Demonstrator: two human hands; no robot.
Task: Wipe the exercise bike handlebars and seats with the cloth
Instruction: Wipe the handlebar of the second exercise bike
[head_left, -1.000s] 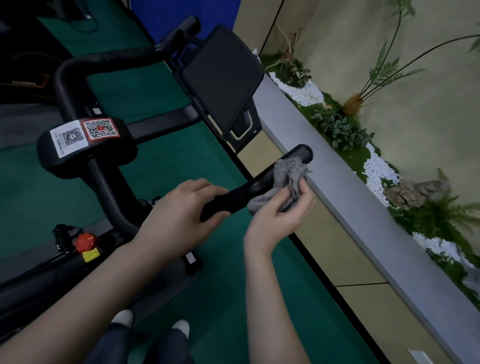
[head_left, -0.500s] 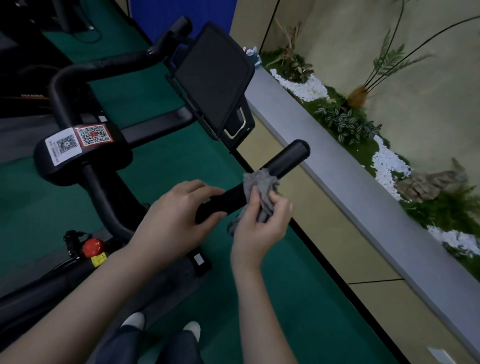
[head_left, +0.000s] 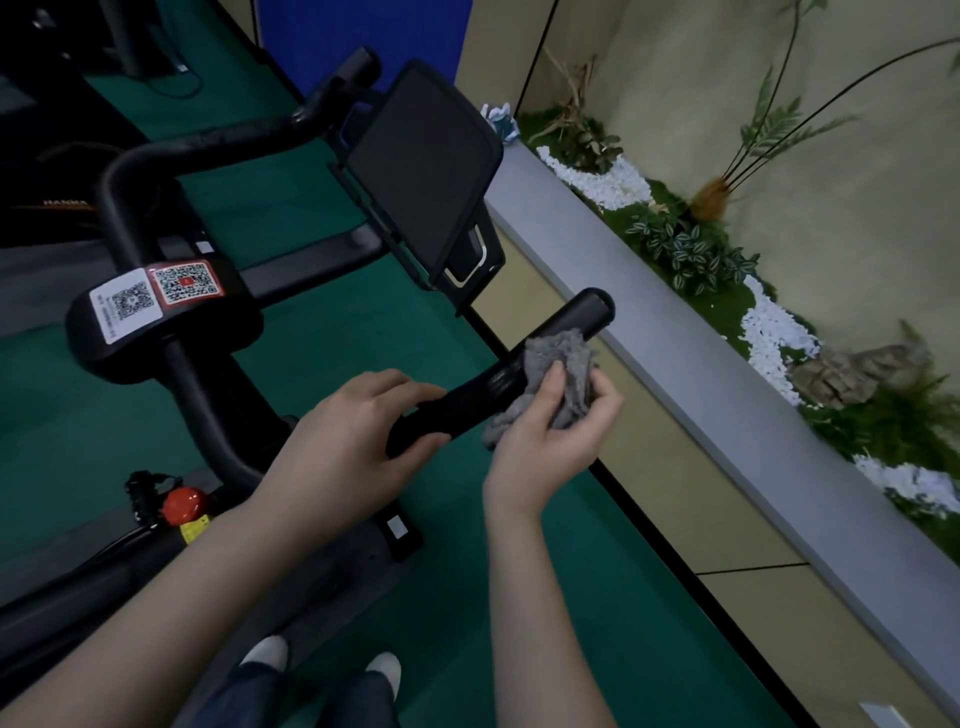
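**Grey cloth wrapped on bike's right grip as 2 hands work the bar**

A person's right hand pinches a grey cloth around the right handlebar grip of a black exercise bike, thumb on top and fingers curled beneath the fabric. The cloth is nubby and crumpled, bunched into soft folds, with a loose corner hanging below the bar just beside the wrist. The left hand grips the same bar lower down, fingers curled over the top and thumb underneath, close to the cloth but apart from it.

The grip is a smooth, matte black cylinder with a rounded end cap. Its long axis runs diagonally, from the hands at lower left up to the free end at upper right, which points toward a grey ledge. The cloth sits past the middle of the visible length, leaving the tip bare.

Ahead, a dark, flat tablet-shaped screen tilts on its bracket, and the far handlebar curves away in a padded black tube. 2 QR-code stickers, 1 white and 1 red, lie on the central pad. A red knob shows on the frame below. Green carpet covers the floor, and white pebbles and leafy plants line the bed beyond the ledge.
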